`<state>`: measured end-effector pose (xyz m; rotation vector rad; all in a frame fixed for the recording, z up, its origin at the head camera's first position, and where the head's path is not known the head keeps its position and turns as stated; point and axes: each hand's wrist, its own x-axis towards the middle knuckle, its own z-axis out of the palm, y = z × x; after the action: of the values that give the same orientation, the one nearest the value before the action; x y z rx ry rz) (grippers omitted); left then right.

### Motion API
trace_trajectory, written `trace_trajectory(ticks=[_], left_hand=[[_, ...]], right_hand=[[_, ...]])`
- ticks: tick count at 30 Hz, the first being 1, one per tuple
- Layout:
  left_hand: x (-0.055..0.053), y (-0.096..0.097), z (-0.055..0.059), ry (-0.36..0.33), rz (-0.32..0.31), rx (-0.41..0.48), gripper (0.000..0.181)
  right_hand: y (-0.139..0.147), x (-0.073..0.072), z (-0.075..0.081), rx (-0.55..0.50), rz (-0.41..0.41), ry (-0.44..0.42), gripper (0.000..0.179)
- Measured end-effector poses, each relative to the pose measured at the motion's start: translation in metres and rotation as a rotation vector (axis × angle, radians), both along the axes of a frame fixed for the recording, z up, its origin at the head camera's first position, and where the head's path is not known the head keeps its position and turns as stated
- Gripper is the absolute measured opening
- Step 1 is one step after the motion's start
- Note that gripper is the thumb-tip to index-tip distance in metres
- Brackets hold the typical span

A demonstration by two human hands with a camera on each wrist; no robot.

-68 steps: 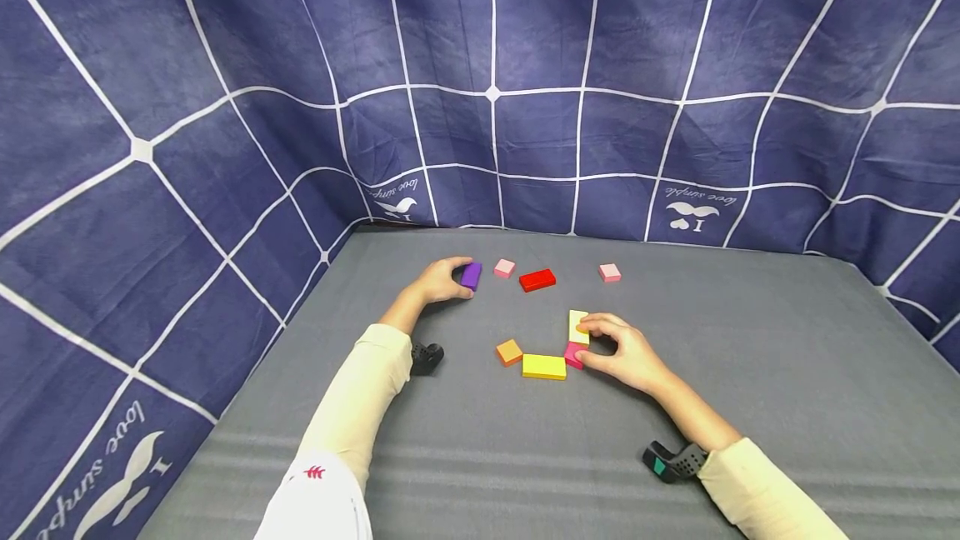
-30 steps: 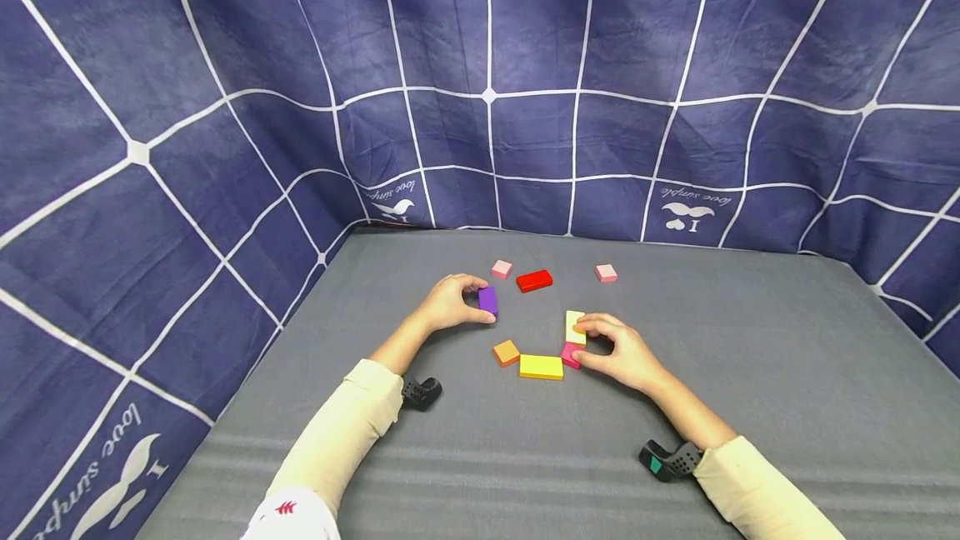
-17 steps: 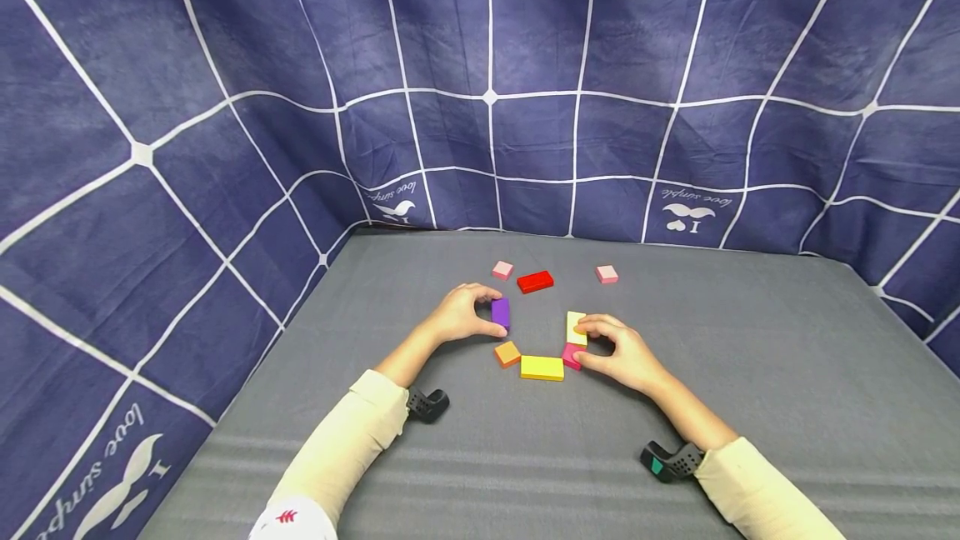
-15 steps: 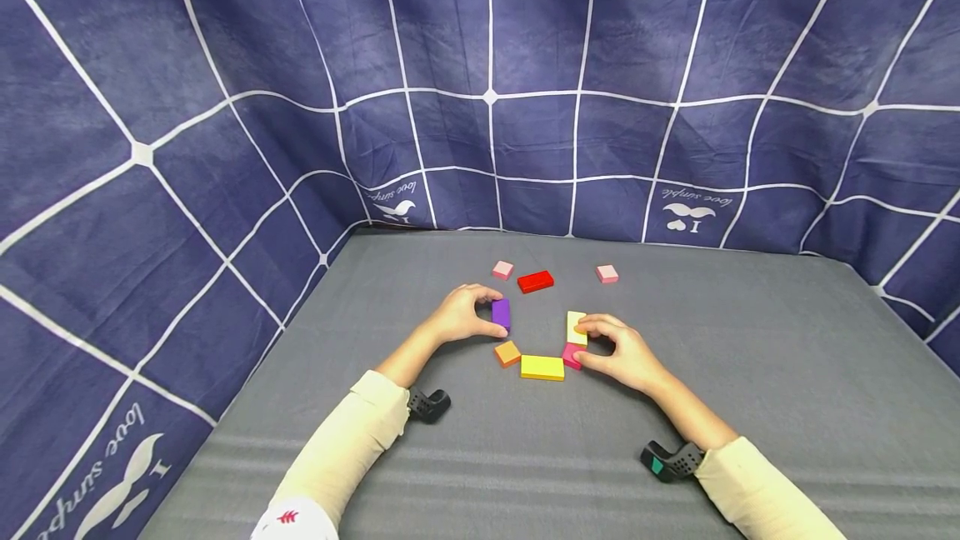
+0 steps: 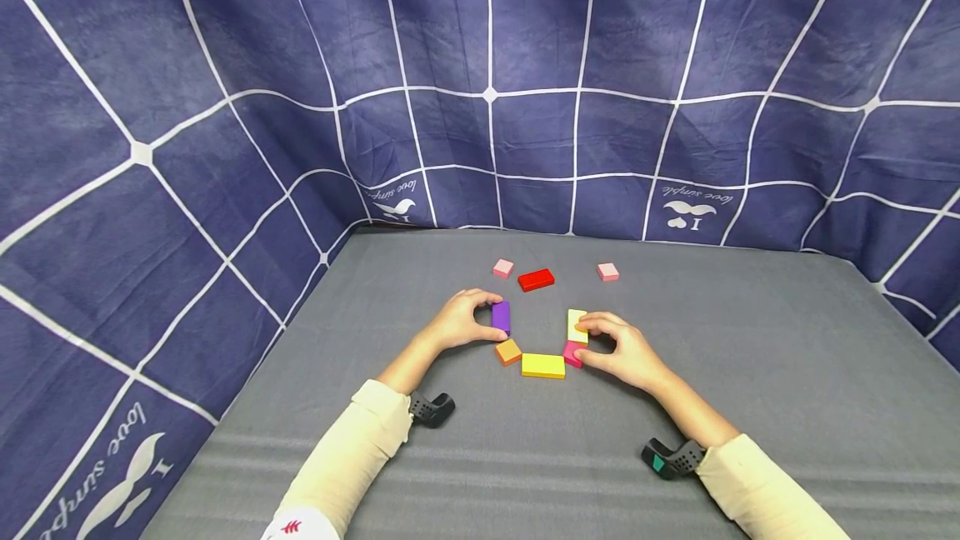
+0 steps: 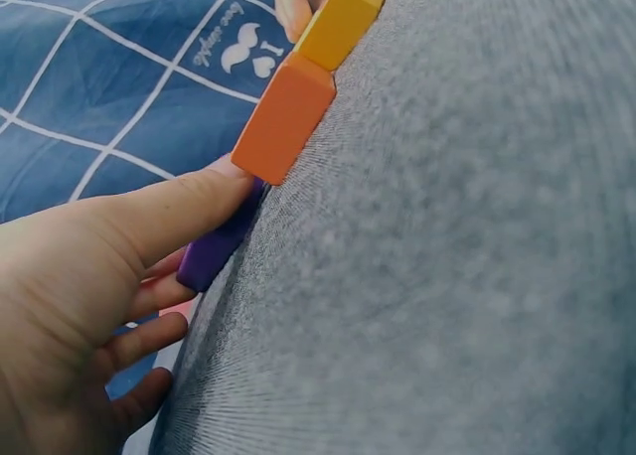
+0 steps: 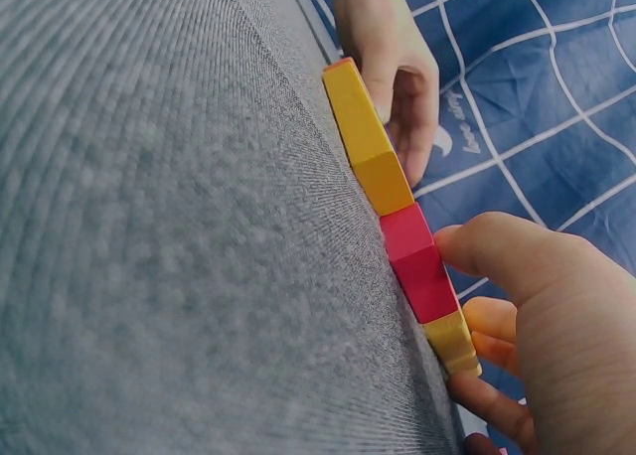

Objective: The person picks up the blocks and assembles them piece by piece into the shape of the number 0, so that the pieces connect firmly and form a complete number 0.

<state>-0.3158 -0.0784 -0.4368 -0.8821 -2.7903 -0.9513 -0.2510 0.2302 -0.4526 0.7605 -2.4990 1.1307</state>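
My left hand [image 5: 459, 322] pinches an upright-lying purple block [image 5: 501, 317] between thumb and fingers. Its thumb tip comes right to the small orange block [image 5: 508, 352], seen close in the left wrist view as an orange block [image 6: 286, 117]. A long yellow block [image 5: 543, 366] continues from the orange one, then a small magenta block [image 5: 572, 354] and a pale yellow block [image 5: 576, 317], forming a curved row. With curled fingers my right hand [image 5: 628, 352] holds the last two: thumb on the magenta block [image 7: 421, 266], fingers at the pale yellow one.
Behind the row lie a red block [image 5: 536, 280] and two small pink blocks, one left [image 5: 503, 268] and one right [image 5: 608, 272]. All rest on a grey cloth-covered table [image 5: 510, 457]. A blue curtain [image 5: 540, 132] with white lines hangs along the back and left.
The left hand has brought the purple block right and nearer, from beside the left pink block to just behind the orange block. The right hand has stayed in place.
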Motion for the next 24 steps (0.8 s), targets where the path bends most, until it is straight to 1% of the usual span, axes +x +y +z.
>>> trace_trajectory(ticks=[6, 9, 16, 24], left_hand=[[0.0000, -0.0014, -0.0036, 0.037, -0.020, 0.035, 0.045], [0.0008, -0.0013, -0.0033, 0.035, -0.029, 0.044, 0.039], [0.0057, -0.0001, -0.0012, 0.036, -0.047, 0.043, 0.039], [0.0089, 0.0003, -0.0016, 0.036, -0.044, 0.046, 0.039]], right_hand=[[0.0001, -0.0005, -0.0004, -0.003, 0.003, 0.007, 0.038], [0.0002, -0.0005, -0.0001, -0.004, 0.004, 0.008, 0.038], [0.0010, -0.0020, -0.0013, 0.000, 0.006, 0.020, 0.038], [-0.0004, 0.0002, 0.0002, 0.000, 0.003, 0.012, 0.038]])
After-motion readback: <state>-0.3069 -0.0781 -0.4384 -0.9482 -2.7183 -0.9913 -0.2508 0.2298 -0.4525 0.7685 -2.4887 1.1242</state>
